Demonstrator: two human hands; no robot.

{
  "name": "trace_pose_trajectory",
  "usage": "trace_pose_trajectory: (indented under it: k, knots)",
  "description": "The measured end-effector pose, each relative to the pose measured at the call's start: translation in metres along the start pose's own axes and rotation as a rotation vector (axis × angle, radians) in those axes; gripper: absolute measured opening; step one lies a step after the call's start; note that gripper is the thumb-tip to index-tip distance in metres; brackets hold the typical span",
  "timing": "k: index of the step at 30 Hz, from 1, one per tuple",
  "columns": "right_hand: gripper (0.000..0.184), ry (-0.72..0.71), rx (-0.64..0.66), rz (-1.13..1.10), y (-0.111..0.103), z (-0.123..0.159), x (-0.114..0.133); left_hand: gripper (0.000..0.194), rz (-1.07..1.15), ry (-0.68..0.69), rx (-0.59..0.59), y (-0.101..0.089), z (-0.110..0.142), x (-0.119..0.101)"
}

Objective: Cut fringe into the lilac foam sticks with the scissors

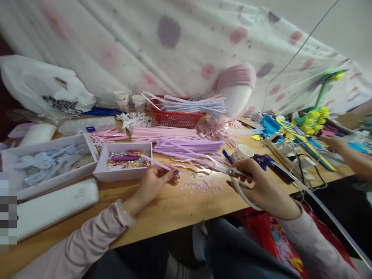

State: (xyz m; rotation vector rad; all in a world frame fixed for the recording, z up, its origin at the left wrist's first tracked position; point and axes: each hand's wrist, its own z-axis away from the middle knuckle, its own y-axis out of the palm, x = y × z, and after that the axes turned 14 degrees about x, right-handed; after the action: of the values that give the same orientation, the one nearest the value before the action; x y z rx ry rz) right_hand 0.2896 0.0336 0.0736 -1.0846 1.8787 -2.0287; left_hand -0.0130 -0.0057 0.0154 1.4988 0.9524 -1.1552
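Observation:
My left hand [155,182] is closed in a pinch on a thin lilac pipe cleaner [161,164] that slants up to the left over the wooden table [171,209]. My right hand [263,186] grips a pair of scissors with white handles [229,170]; the blades point left toward the pipe cleaner's right end. Small lilac fluff clippings [199,186] lie on the table between the two hands. Bundles of lilac pipe cleaners [188,147] and pink pipe cleaners [162,133] lie just behind.
A white box of beads [126,161] and a larger white box [49,162] stand at left beside a white case [55,205]. Behind are a red basket [177,116], paper cups [242,152], a blue glue gun [263,161] and a power strip [286,151]. Another person's hand [334,141] works at right.

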Motion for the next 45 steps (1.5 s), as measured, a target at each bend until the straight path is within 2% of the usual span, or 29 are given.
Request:
trace_pose_trajectory:
  k: [2,4,6,14,16,19,24,26,29,31,35,36,37,38,39,40,41,44,45]
  knots:
    - [0.024,-0.018,-0.021,-0.006,0.009,-0.009,-0.003,0.039,0.029,0.008,-0.033,-0.002,-0.001,0.000]
    - [0.018,-0.075,0.095,0.051,0.018,-0.019,-0.003,0.040,0.035,0.014,-0.054,-0.002,-0.002,-0.002]
    - [0.022,-0.107,0.148,0.084,0.024,-0.028,-0.002,0.041,0.045,0.019,-0.068,-0.002,-0.002,-0.003]
    - [0.024,-0.115,0.096,0.041,0.019,-0.034,0.007,0.041,0.060,0.021,-0.059,0.000,-0.001,0.001]
    - [0.022,-0.084,0.021,0.001,0.017,-0.031,0.005,0.043,0.060,0.020,-0.067,-0.001,-0.002,0.002]
    - [0.023,-0.064,-0.071,-0.110,0.020,-0.028,0.006,0.044,0.037,0.027,-0.013,-0.003,-0.001,0.001]
    - [0.038,-0.181,0.024,-0.268,0.045,-0.040,0.035,0.032,-0.008,0.066,0.223,0.000,0.003,-0.001]
    - [0.042,-0.222,0.046,-0.270,0.059,-0.052,0.055,0.030,0.080,0.054,0.250,0.002,0.003,0.000]
    - [0.037,-0.244,0.070,-0.215,0.077,-0.069,0.081,0.030,0.194,0.026,0.205,0.005,0.001,0.003]
    - [0.032,-0.245,0.077,-0.161,0.081,-0.075,0.093,0.030,0.236,0.009,0.137,0.005,-0.002,0.005]
    - [0.017,-0.295,0.054,-0.104,0.060,-0.062,0.101,0.028,0.319,0.026,0.016,-0.004,-0.005,-0.002]
    - [0.019,-0.319,0.028,-0.109,0.053,-0.055,0.101,0.025,0.328,0.043,-0.002,-0.008,-0.004,-0.007]
    - [0.023,-0.320,-0.052,-0.123,0.047,-0.046,0.099,0.022,0.342,0.060,-0.015,-0.013,-0.004,-0.012]
    - [0.026,-0.341,-0.194,-0.161,0.045,-0.038,0.097,0.018,0.359,0.072,-0.024,-0.019,-0.003,-0.019]
    - [0.028,-0.367,-0.262,-0.193,0.045,-0.031,0.094,0.017,0.416,0.090,-0.042,-0.024,-0.002,-0.025]
    - [0.032,-0.408,-0.260,-0.203,0.050,-0.026,0.092,0.016,0.489,0.077,-0.047,-0.030,-0.001,-0.031]
    - [0.038,-0.448,-0.214,-0.182,0.058,-0.022,0.089,0.019,0.551,0.045,-0.055,-0.034,0.000,-0.037]
    - [0.070,-0.506,0.162,0.016,0.094,-0.024,0.089,0.034,0.677,0.027,-0.164,-0.042,-0.002,-0.047]
    - [0.075,-0.533,0.244,0.061,0.106,-0.027,0.091,0.037,0.694,0.021,-0.202,-0.041,-0.003,-0.049]
